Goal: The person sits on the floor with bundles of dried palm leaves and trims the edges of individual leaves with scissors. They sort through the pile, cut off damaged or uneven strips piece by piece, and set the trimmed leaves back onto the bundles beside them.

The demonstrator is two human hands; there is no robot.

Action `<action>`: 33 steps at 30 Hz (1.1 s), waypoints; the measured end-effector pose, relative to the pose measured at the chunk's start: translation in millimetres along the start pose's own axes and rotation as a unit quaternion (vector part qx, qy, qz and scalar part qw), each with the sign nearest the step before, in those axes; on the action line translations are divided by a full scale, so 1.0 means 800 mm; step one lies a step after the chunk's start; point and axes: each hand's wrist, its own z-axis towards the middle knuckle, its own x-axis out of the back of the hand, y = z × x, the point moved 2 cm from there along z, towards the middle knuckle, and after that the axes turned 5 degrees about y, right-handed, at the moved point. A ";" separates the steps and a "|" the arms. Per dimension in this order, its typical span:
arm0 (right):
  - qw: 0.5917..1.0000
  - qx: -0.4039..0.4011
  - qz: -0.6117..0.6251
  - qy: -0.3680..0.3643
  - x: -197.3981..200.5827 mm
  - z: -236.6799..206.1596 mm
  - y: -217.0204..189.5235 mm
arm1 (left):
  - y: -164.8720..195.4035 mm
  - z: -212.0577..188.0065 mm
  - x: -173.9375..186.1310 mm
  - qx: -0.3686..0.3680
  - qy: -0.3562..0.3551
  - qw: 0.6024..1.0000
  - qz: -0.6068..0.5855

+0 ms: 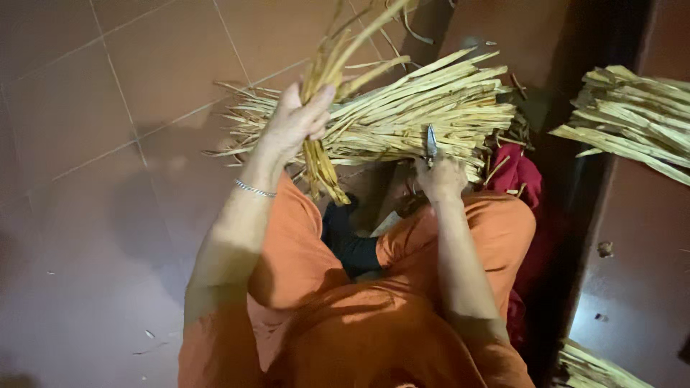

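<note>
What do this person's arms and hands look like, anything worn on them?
Both forearms are bare, with no sleeves showing and no gloves. The left hand has a thin silver chain bracelet at the wrist. The right hand shows no jewellery.

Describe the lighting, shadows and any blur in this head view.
Head view: warm, dim light with a faint sheen on the tiled floor; a soft shadow of the arm falls on the tiles left of the person; the gap at right is nearly black. The left hand gripping a bundle of strips looks slightly smeared; the knife in the right hand is fairly sharp.
</note>
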 end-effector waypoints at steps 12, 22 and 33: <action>0.786 0.043 0.614 -0.054 0.126 0.008 -0.094 | -0.007 0.009 -0.095 -0.157 -0.112 0.955 0.226; 0.790 0.017 0.611 0.047 0.145 -0.009 -0.088 | -0.041 0.005 -0.133 -0.196 -0.153 0.912 0.327; 0.796 -0.021 0.570 0.202 0.350 0.035 0.170 | -0.069 0.013 -0.172 0.008 -0.123 0.871 0.475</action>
